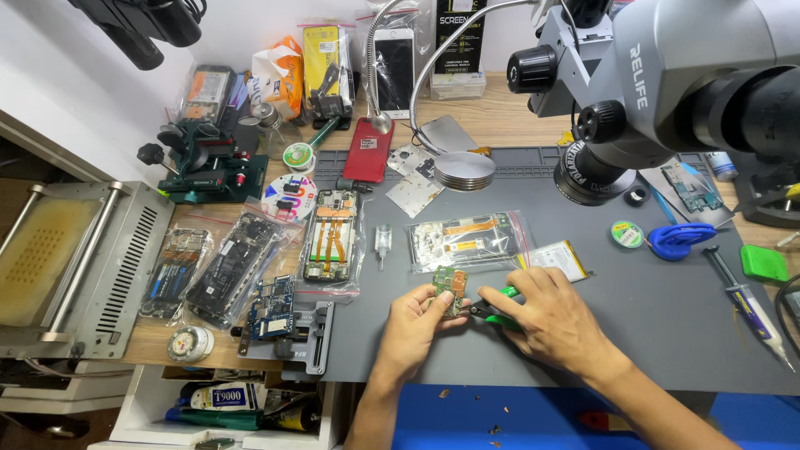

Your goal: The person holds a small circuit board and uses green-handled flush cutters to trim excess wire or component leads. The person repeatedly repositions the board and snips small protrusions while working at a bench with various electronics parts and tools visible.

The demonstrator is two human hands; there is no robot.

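Both forearms reach up from the bottom edge over a grey mat [633,333] on the worktop [500,117]. Left hand [414,321] pinches a small green circuit board [451,289] between thumb and fingertips, holding it upright just above the mat. Right hand [546,321] has its fingers curled around green-handled cutters [493,314], whose dark tip meets the board's right edge (whether it bites or only touches, I cannot tell). Just behind the hands lies a clear bag of parts [467,240], with a flat battery [560,257] beside it. A blue board sits in a holder [296,333] to the left, and a microscope [667,75] hangs at upper right.
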